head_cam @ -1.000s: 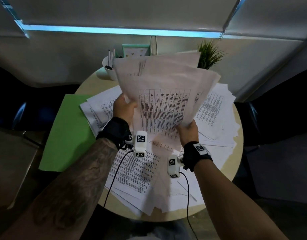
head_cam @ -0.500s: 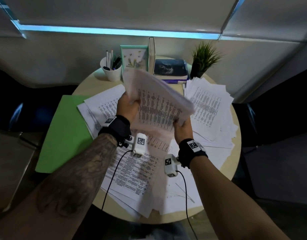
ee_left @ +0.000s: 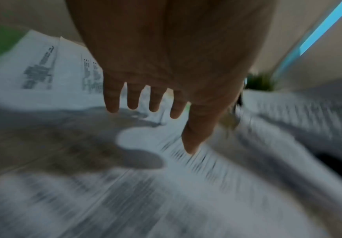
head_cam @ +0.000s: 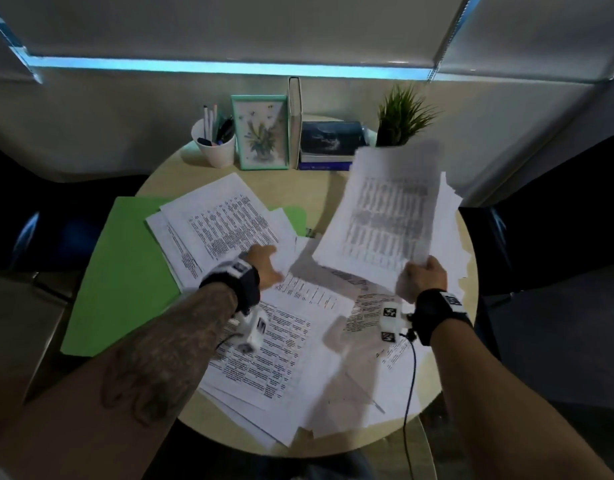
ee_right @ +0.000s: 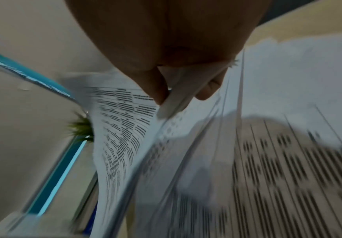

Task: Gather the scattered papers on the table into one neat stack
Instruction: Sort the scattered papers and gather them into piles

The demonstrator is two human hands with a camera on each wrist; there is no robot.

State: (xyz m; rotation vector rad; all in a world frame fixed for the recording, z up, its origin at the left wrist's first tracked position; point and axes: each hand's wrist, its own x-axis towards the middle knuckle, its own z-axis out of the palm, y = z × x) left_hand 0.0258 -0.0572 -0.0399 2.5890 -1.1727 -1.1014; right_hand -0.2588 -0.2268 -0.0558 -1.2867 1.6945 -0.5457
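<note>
My right hand [head_cam: 422,277] pinches the near corner of a bundle of printed papers [head_cam: 388,220] and holds it raised over the right side of the round table [head_cam: 319,188]. In the right wrist view the thumb and fingers [ee_right: 204,90] clamp the bundle's edge [ee_right: 172,103]. My left hand [head_cam: 264,263] hovers flat with straight, spread fingers [ee_left: 133,99] just above the scattered papers [head_cam: 226,223] at the table's middle left, holding nothing. More loose sheets [head_cam: 281,355] cover the near half of the table and overlap each other.
A green folder [head_cam: 122,271] lies under the papers at the left and overhangs the table edge. At the back stand a white pen cup [head_cam: 215,147], a framed picture [head_cam: 260,133], books [head_cam: 329,143] and a small potted plant [head_cam: 400,116]. Dark chairs flank the table.
My left hand has let go of the bundle and dropped toward the papers at left. My right hand alone has carried the bundle to the right, uncovering the back of the table.
</note>
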